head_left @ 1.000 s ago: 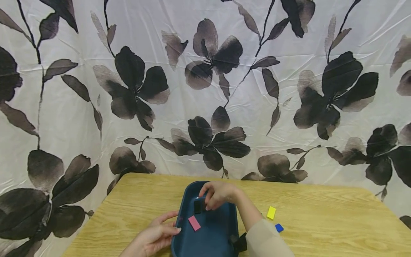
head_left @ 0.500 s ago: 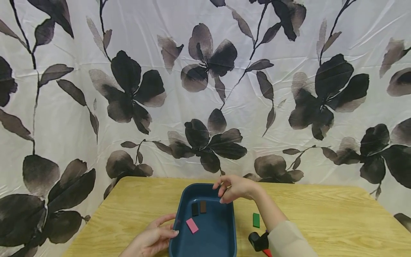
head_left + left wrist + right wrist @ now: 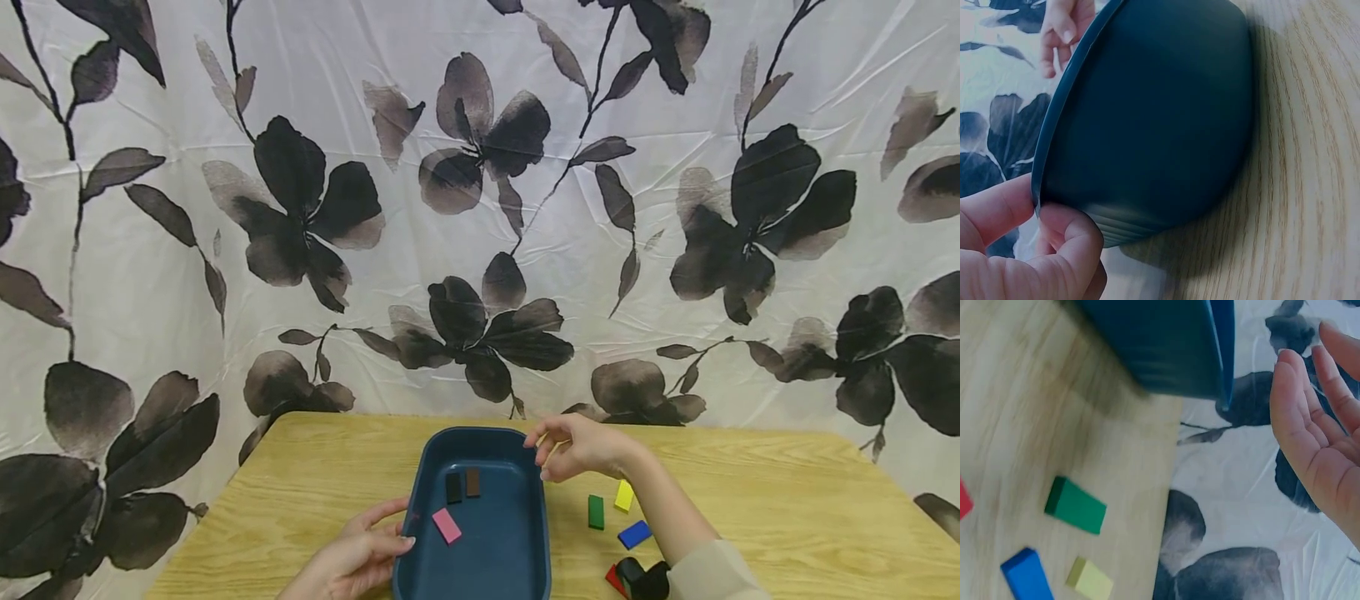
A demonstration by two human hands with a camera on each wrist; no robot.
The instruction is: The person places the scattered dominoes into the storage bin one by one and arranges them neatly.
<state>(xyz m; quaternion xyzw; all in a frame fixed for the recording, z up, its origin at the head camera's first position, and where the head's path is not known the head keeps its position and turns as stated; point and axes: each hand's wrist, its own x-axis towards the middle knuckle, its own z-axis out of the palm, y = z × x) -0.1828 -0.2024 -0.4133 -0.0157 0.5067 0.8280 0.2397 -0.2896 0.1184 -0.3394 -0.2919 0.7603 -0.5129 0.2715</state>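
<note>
A dark blue tray (image 3: 495,550) stands on the table, its left rim pinched between the thumb and fingers of my left hand (image 3: 356,550). Inside it lie a black block (image 3: 453,487), a brown block (image 3: 472,482) and a pink block (image 3: 447,527). My right hand (image 3: 588,448) hovers over the tray's far right corner, fingers loosely bent and holding nothing. In the right wrist view that hand (image 3: 1329,425) is apart from the tray (image 3: 1166,350). The left wrist view shows my left thumb and fingers (image 3: 1072,237) at the rim.
Right of the tray, a green block (image 3: 596,512), a yellow block (image 3: 624,496), a blue block (image 3: 635,534) and a red block (image 3: 617,581) lie on the wooden table (image 3: 787,517). The black wrist camera (image 3: 645,578) partly covers the red one. A floral curtain (image 3: 375,250) hangs behind.
My right hand has let go of the brown block, which now lies beside the black one, and has moved right and out of the tray. My left hand keeps its hold on the rim.
</note>
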